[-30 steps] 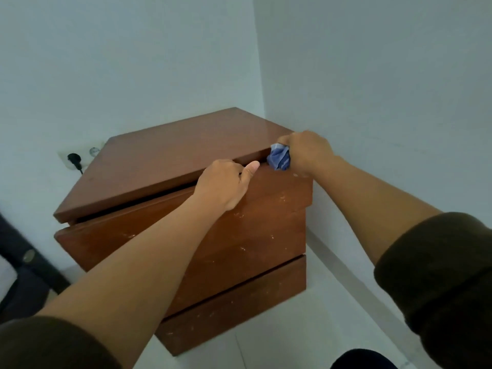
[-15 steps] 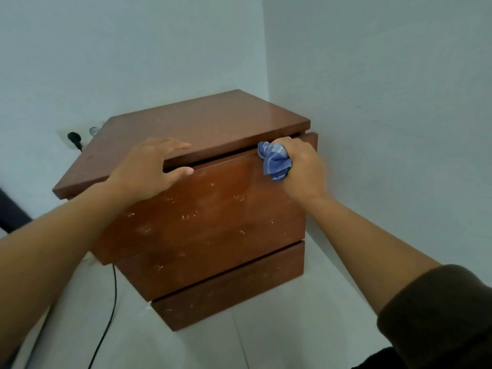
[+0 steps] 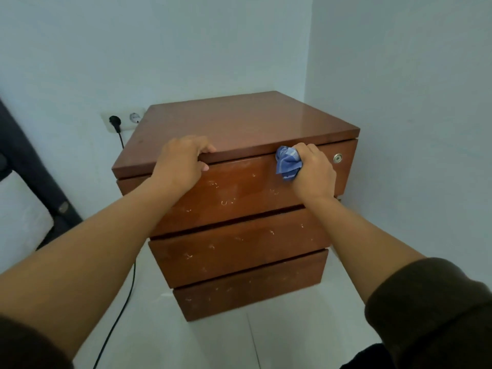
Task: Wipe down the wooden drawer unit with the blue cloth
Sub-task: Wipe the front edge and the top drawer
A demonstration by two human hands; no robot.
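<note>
two hands: left hand (image 3: pixel 181 166) grips the three-drawer wooden drawer unit's (image 3: pixel 239 235) top, right hand (image 3: pixel 314 171) clutches one blue cloth (image 3: pixel 287 163).

The left hand (image 3: pixel 179 166) has been moved from the drawer front to the top's front edge, which is now gripped. The cloth (image 3: pixel 288 164) in the right hand (image 3: pixel 312 171) has been brought slightly toward 6 o'clock, onto the top drawer (image 3: pixel 239 190).
</note>
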